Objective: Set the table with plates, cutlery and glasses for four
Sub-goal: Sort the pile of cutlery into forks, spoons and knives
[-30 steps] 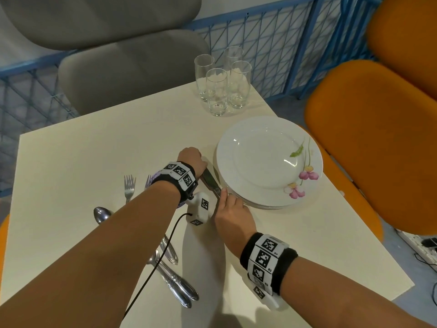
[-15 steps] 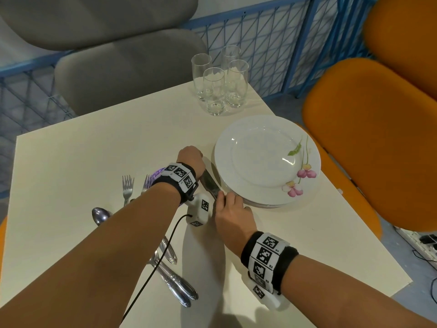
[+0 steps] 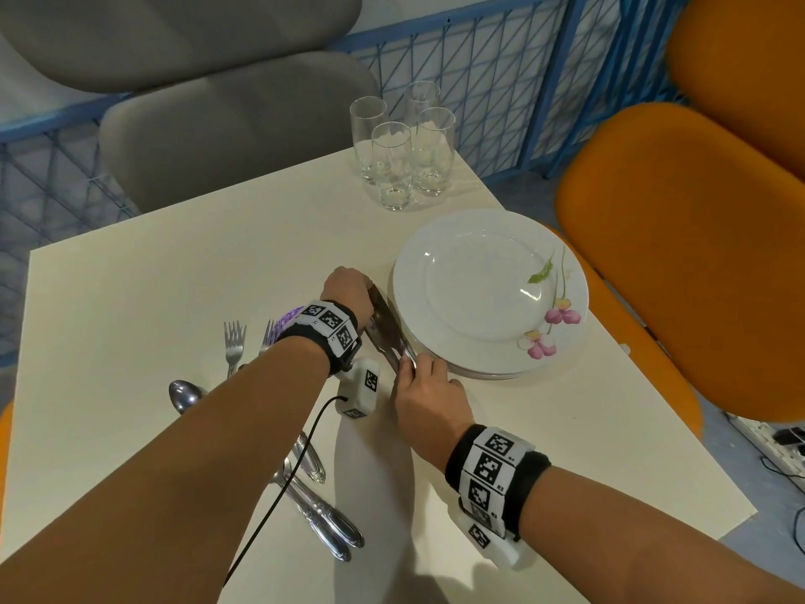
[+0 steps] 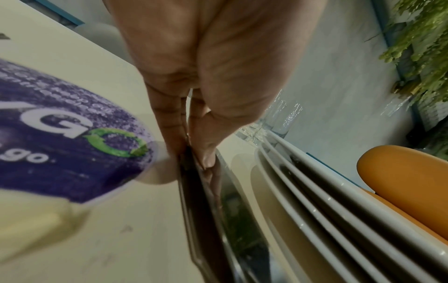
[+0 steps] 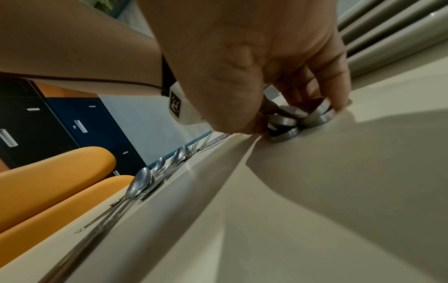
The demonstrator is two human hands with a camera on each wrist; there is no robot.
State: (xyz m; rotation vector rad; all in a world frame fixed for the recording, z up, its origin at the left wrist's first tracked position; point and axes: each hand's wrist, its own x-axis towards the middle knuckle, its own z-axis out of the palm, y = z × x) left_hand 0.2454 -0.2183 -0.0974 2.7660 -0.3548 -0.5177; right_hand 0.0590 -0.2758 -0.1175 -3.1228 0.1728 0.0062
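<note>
A bundle of several steel knives [image 3: 385, 329] lies on the cream table [image 3: 174, 276], right against the left rim of a stack of white flowered plates [image 3: 488, 294]. My left hand [image 3: 348, 287] pinches the blade ends between thumb and fingers [image 4: 206, 151]. My right hand [image 3: 420, 377] curls its fingers round the round handle ends [image 5: 288, 119]. In the left wrist view the knives [image 4: 218, 201] run down along the plate rims [image 4: 315, 201]. Several clear glasses [image 3: 400, 146] stand grouped at the far edge. Forks [image 3: 235, 342] and spoons [image 3: 185, 394] lie left, partly under my left forearm.
A purple printed packet [image 4: 60, 143] lies just left of my left hand. A grey chair [image 3: 226, 124] stands behind the table and orange chairs [image 3: 679, 255] to its right. A blue mesh fence [image 3: 501, 80] runs behind. The left wrist's cable [image 3: 279, 494] trails over the cutlery handles [image 3: 331, 520].
Both hands stay on the knives beside the plates and have hardly moved. The head view has shifted slightly.
</note>
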